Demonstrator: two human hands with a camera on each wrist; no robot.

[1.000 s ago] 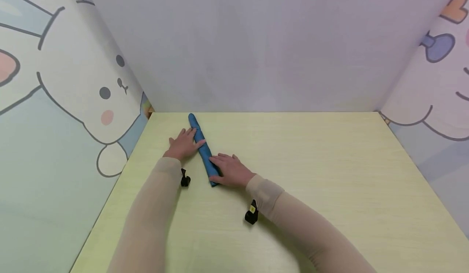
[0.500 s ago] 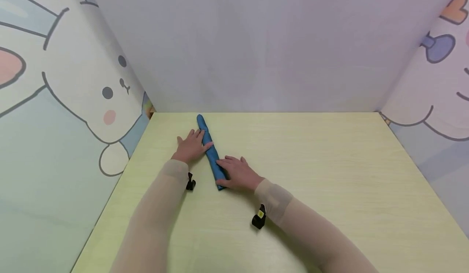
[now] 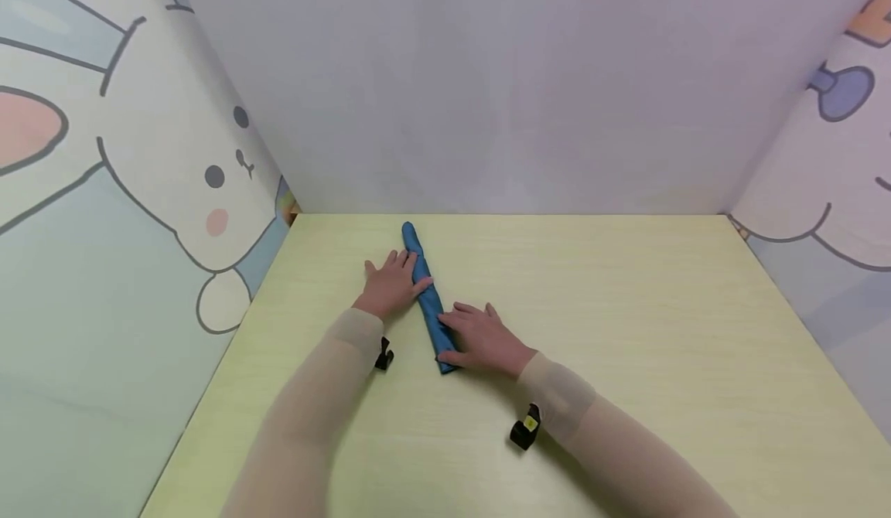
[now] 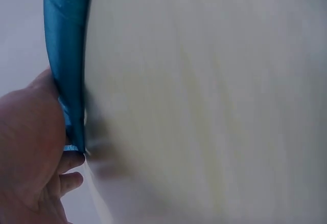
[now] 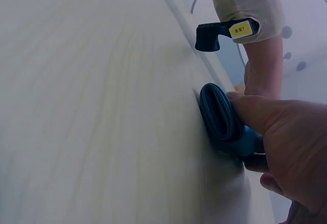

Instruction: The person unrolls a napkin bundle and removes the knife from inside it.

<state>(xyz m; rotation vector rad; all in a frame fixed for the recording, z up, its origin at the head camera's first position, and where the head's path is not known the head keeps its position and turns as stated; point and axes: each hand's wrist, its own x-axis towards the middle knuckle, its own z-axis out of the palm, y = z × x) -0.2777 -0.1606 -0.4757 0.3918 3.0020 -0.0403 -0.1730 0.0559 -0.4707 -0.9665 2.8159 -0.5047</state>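
Nearest: two pale beige sleeves, left sleeve point(image 3: 299, 433) and right sleeve point(image 3: 626, 448), reaching in over the light wood-look worktop point(image 3: 626, 309). Small black mount at each wrist, right mount point(image 3: 525, 427) a bit nearer than left mount point(image 3: 384, 354); right one has a yellow label. Next, right hand point(image 3: 489, 340) at the near end of a long, slim blue roll point(image 3: 432, 306), fingers extended and loosely spread, tips touching its right side, thumb at the near end; not wrapped round it. Right wrist view shows that end as a flattened oval of wound layers. Roll lies left of centre on the worktop, slanting away, far end farther left. Left hand point(image 3: 390, 286) sits beyond the right, on the roll's left side: thumb laid across the top, fingers fanned out, nearest one touching the roll, also not curled round it. Rounded far tip sticks out past the left hand, near the worktop's back edge. Behind that, plain pale grey-lilac back wall point(image 3: 515, 93). Cartoon side panels flank it, left panel point(image 3: 153, 185) with a white rabbit, right panel point(image 3: 828, 170) partly cropped.
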